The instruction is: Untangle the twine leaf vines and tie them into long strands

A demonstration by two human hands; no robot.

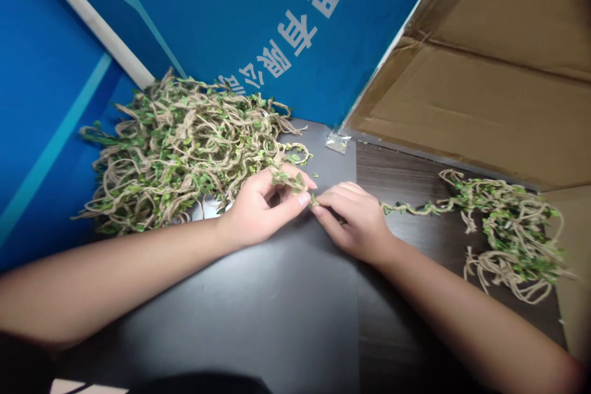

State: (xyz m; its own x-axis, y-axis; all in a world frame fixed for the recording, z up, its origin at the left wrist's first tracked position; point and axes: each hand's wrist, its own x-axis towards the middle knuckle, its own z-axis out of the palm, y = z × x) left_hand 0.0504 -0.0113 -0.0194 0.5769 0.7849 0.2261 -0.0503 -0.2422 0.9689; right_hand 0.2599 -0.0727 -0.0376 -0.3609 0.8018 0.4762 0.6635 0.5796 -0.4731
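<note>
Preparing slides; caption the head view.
Left hand and right hand pinch leafy beige twine between a larger tangled heap and smaller one.

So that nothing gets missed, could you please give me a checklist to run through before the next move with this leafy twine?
1. Left hand grip: ok, leafy twine pinched between thumb and fingers.
2. Right hand grip: ok, fingertips closed on twine close to the left's.
3. Twine joined in one length beneath the right hand: cannot tell, fingers cover it.
4. Twine clear of tangles in the larger pile: not ok, loops cross everywhere.
5. Smaller pile apart from the larger: ok, well to the right.
6. Clear packet away from the fingers: ok, beyond them.
</note>
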